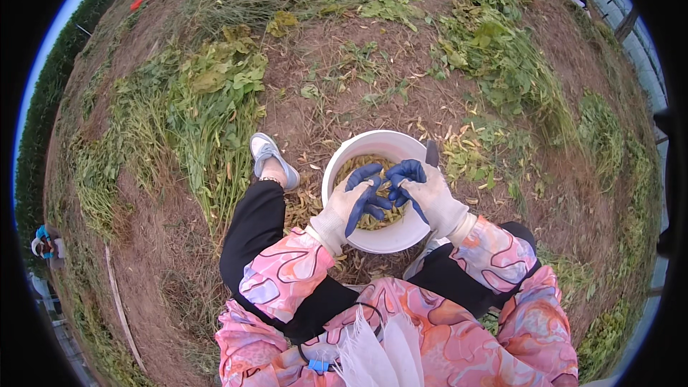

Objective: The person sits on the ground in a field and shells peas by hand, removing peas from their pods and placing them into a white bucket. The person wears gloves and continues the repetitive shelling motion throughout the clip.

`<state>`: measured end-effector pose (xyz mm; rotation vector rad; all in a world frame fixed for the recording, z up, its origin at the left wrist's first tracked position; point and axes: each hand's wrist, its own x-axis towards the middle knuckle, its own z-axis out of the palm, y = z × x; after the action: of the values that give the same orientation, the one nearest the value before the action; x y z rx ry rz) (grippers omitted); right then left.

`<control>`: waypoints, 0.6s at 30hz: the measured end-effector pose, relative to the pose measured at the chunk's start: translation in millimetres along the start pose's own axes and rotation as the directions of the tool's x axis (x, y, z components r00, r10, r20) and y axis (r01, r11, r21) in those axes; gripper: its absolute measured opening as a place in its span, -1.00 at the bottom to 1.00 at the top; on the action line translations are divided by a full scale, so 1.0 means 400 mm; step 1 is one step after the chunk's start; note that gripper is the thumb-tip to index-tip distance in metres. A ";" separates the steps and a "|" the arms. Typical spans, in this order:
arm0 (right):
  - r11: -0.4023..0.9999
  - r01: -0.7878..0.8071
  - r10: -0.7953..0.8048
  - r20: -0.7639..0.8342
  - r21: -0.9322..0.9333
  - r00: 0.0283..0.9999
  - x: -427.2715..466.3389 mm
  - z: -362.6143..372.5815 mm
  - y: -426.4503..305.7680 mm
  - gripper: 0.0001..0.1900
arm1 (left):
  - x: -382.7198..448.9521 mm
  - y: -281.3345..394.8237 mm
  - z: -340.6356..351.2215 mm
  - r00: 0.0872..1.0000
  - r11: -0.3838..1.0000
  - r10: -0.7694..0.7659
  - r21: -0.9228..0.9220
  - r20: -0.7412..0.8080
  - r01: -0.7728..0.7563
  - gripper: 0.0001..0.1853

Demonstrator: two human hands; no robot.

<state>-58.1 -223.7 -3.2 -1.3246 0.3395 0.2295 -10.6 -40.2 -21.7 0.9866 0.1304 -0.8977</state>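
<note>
A white plastic bucket [376, 244] stands on the soil between my legs, partly filled with yellow-green bean pods [371, 220]. Above its opening my left hand [357, 199], in a white knit glove with blue-coated palm and fingers, has its fingers curled and partly spread. Close on its right, my right hand [422, 188], gloved alike, is bent with thumb and fingertips drawn near each other. The fingertips of both hands almost meet over the pods. Whether a small pod is pinched between them cannot be made out. Loose pods [303, 207] lie on the ground beside the bucket.
Heaps of pulled green bean plants [215, 113] lie at the left, with more bean plants [505, 59] at the upper right. Pods and leaves [467, 153] are scattered right of the bucket. A long thin strip [121, 306] lies at lower left. Other people are far off near the rim.
</note>
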 end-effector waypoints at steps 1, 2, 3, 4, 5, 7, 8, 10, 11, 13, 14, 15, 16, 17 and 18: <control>1.000 0.019 -0.019 -0.017 -0.016 1.000 0.001 0.001 0.005 -0.84 | 0.000 -0.002 -0.004 1.000 0.999 -0.002 0.039 0.006 0.002 -0.58; 0.999 0.038 -0.039 -0.033 -0.032 0.999 0.001 0.001 0.007 -0.84 | 0.002 -0.005 -0.010 1.000 0.997 -0.004 0.079 0.012 0.003 -0.57; 0.999 0.024 -0.025 -0.022 -0.033 0.999 0.001 0.002 0.007 -0.84 | 0.003 -0.007 -0.016 1.000 0.993 -0.006 0.118 0.017 0.004 -0.56; 0.999 0.009 -0.009 -0.013 -0.035 1.000 0.000 0.003 0.006 -0.83 | 0.001 -0.003 -0.012 1.000 0.988 -0.011 0.157 0.024 0.008 -0.55; 0.999 -0.006 0.006 -0.004 -0.036 1.000 0.000 0.004 0.004 -0.83 | -0.008 -0.004 -0.006 0.998 0.983 -0.053 0.175 -0.042 0.060 -0.65; 0.999 -0.027 0.027 0.005 -0.026 1.000 -0.001 0.006 0.002 -0.83 | -0.013 0.003 0.001 0.996 0.942 -0.066 0.327 -0.052 0.079 -0.74; 0.999 -0.037 0.038 0.009 -0.021 0.999 -0.002 0.006 0.000 -0.83 | -0.016 0.007 0.005 0.996 0.912 -0.071 0.400 -0.057 0.088 -0.77; 0.999 -0.023 0.024 0.029 -0.026 0.999 -0.007 0.010 -0.007 -0.83 | -0.025 0.009 0.013 0.998 0.917 -0.030 0.396 -0.049 0.047 -0.81; 0.999 -0.015 0.017 0.040 -0.029 0.999 -0.008 0.010 -0.009 -0.83 | -0.026 0.013 0.011 0.998 0.928 -0.033 0.369 -0.050 0.049 -0.80; 0.998 0.016 -0.012 0.054 -0.064 0.998 -0.002 0.008 0.002 -0.83 | -0.023 0.012 0.011 0.998 0.944 -0.031 0.326 -0.059 0.048 -0.78; 0.996 0.032 -0.027 0.061 -0.081 0.998 0.001 0.007 0.005 -0.82 | -0.024 0.011 0.009 0.999 0.944 -0.022 0.328 -0.047 0.037 -0.78; 0.997 0.016 -0.011 0.062 -0.081 0.998 0.004 0.007 0.005 -0.82 | -0.026 0.010 0.008 0.999 0.944 -0.014 0.330 -0.036 0.025 -0.79; 0.997 -0.003 0.008 0.063 -0.080 0.998 0.005 0.010 0.005 -0.81 | -0.029 0.009 0.007 1.000 0.944 -0.009 0.331 -0.026 0.017 -0.79; 0.997 -0.022 0.027 0.064 -0.078 0.998 0.006 0.011 0.006 -0.81 | -0.031 0.008 0.007 0.999 0.934 -0.005 0.358 -0.035 0.018 -0.79; 0.997 -0.021 0.026 0.079 -0.068 0.997 0.007 0.011 0.007 -0.80 | -0.031 0.010 0.005 0.999 0.936 -0.015 0.351 -0.035 0.026 -0.79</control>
<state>-56.1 -218.6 -6.0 -1.3743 0.2817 0.3150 -16.6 -33.4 -12.1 1.3352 0.0056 -0.9432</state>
